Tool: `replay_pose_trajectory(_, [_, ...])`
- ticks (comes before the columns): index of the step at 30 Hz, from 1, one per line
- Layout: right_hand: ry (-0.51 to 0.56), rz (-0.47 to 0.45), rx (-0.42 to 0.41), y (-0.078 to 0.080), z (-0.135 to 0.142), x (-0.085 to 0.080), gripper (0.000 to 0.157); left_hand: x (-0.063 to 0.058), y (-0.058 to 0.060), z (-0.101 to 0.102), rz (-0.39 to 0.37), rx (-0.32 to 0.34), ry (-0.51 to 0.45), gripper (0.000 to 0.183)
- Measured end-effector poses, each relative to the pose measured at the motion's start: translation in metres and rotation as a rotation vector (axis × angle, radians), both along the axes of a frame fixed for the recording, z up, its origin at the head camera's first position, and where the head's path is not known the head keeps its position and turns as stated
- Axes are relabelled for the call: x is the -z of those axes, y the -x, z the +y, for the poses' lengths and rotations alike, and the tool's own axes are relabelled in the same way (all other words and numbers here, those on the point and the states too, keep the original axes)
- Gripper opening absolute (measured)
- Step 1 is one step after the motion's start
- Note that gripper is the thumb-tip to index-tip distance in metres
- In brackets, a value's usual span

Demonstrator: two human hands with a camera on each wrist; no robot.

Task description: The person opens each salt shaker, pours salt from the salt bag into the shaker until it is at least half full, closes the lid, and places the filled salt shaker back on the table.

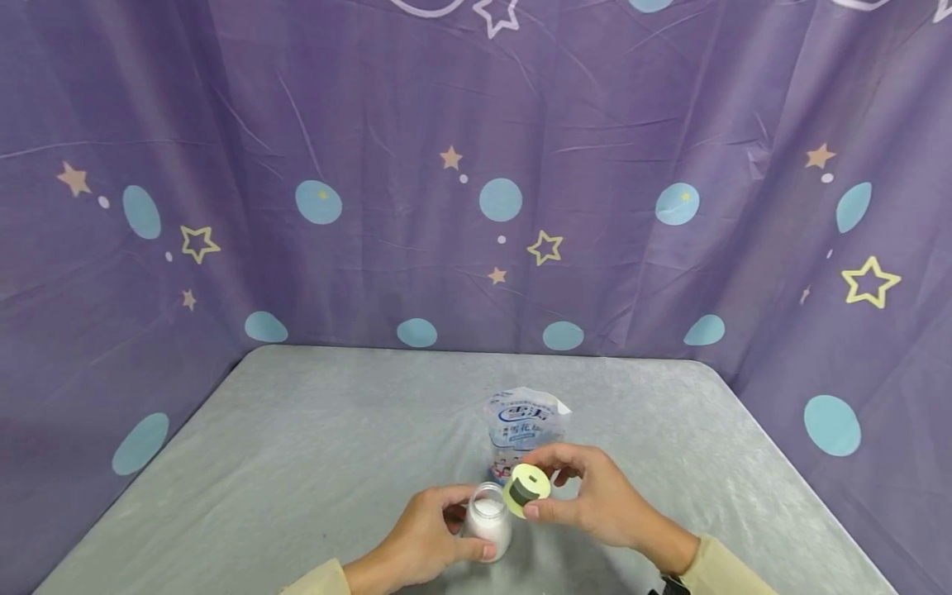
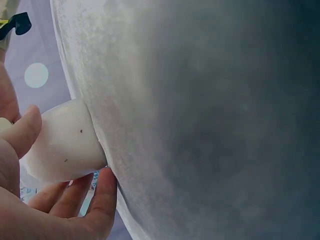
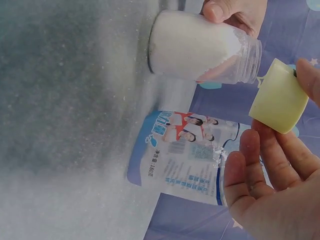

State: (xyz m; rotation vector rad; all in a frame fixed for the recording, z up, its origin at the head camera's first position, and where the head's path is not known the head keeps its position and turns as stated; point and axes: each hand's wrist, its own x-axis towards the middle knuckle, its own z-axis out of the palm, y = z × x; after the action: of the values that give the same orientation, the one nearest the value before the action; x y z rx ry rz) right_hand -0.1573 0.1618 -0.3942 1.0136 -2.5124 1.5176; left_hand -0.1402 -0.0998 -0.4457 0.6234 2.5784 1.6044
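A clear jar (image 1: 488, 526) filled with white, salt-like grains stands uncapped on the table. My left hand (image 1: 429, 533) grips its body, thumb on the near side and fingers behind; the left wrist view shows the jar (image 2: 67, 142) between thumb and fingers. Between thumb and fingers, my right hand (image 1: 595, 492) holds a pale yellow lid (image 1: 530, 483) with a dark patch on top. In the right wrist view the lid (image 3: 281, 97) is tilted beside the jar's mouth, apart from it. Just behind both hands stands a printed plastic bag (image 1: 524, 421), its lower part partly hidden.
A grey cloth covers the table (image 1: 335, 430). Purple curtains (image 1: 416, 107) with stars and blue dots hang behind it and on both sides. On the right wrist is a dark band (image 1: 673, 583).
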Motion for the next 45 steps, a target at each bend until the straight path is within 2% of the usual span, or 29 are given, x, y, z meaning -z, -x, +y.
replay_pose_trajectory(6, [0.015, 0.049, -0.021, 0.001, -0.006, -0.002, 0.039, -0.002, 0.000, 0.000, -0.006, 0.011, 0.000, 0.056])
replay_pose_trajectory(12, [0.011, 0.056, -0.043, 0.002, -0.015, -0.004, 0.040, -0.003, -0.001, -0.001, -0.022, 0.023, 0.007, 0.057])
replay_pose_trajectory(22, [-0.024, -0.004, -0.024, 0.005, -0.024, -0.003, 0.044, -0.005, -0.001, 0.001, -0.035, 0.030, 0.024, 0.054])
replay_pose_trajectory(37, [-0.065, -0.020, -0.036, 0.005, -0.032, -0.004, 0.045, -0.006, 0.000, 0.001, -0.045, 0.043, 0.018, 0.048])
replay_pose_trajectory(45, [-0.074, -0.002, -0.053, 0.004, -0.034, -0.005, 0.044, -0.007, 0.001, 0.001, -0.087, 0.043, 0.028, 0.045])
